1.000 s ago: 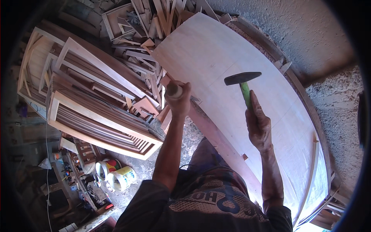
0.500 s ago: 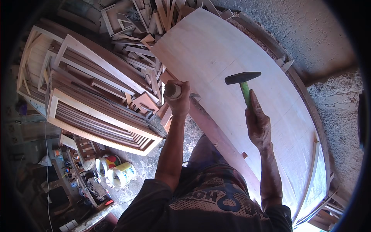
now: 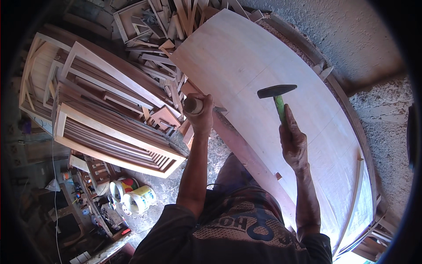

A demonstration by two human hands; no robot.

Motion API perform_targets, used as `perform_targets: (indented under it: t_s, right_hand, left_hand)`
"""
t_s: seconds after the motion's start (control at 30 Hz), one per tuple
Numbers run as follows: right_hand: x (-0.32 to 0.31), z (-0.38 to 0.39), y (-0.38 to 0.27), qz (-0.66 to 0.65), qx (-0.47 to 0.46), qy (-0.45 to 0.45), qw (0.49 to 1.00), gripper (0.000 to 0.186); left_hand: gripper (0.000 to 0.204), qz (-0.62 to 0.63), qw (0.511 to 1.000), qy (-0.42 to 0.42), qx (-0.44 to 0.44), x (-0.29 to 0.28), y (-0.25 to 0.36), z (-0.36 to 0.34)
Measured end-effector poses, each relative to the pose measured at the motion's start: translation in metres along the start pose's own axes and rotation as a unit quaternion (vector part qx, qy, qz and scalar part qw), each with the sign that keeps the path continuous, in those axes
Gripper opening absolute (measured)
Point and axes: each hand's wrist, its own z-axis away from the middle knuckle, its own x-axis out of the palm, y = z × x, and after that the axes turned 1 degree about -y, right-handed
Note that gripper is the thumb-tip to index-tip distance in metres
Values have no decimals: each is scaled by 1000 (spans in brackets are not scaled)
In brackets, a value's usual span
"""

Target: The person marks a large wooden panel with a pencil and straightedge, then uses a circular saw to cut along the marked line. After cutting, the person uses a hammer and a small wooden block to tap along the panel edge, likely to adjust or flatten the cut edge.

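My right hand (image 3: 293, 147) is closed around the green handle of a hammer (image 3: 277, 91), its dark metal head raised above a large pale wooden panel (image 3: 246, 57). At the panel's left edge, my left hand (image 3: 202, 121) is wrapped round a hand tool with a thick, round-ended handle (image 3: 192, 106) pointing up towards me. A grey metal tip (image 3: 220, 109) shows just past the knuckles, by the panel's edge. My fist hides the rest of this tool, so its exact kind is unclear.
Framed louvred wooden shutters (image 3: 118, 136) are stacked on the left. Offcuts (image 3: 156, 57) pile up at the far side. Two buckets (image 3: 140, 199) stand on the floor at lower left. A rough wall (image 3: 351, 48) runs along the right.
The hammer head has dipped slightly and shifted a little to the right. My left hand and its tool have moved slightly left and down in view. Both grips are unchanged.
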Motion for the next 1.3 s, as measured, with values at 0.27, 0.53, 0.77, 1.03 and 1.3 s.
perform_targets:
  t_s: [0.27,0.53,0.77,1.03,1.3]
  right_hand:
    - [4,3,6,-4,11,7,1000,52]
    - [6,-11,9,69,-94,-2,993,46]
    - [3,-56,-75,150,-199,-98,964,50]
    - [13,-74,-112,378,-229,-199,875,53]
    - [14,-68,-109,303,-252,-160,905,55]
  left_hand:
    - [18,-4,1000,-3,5,-6,-8,-2]
    - [18,34,999,16,-27,4,-12,-9]
    - [17,-74,997,12,24,17,-18,-10]
    - [33,-30,998,-40,37,24,-17,5]
    - [34,-45,996,-56,44,27,-18,7]
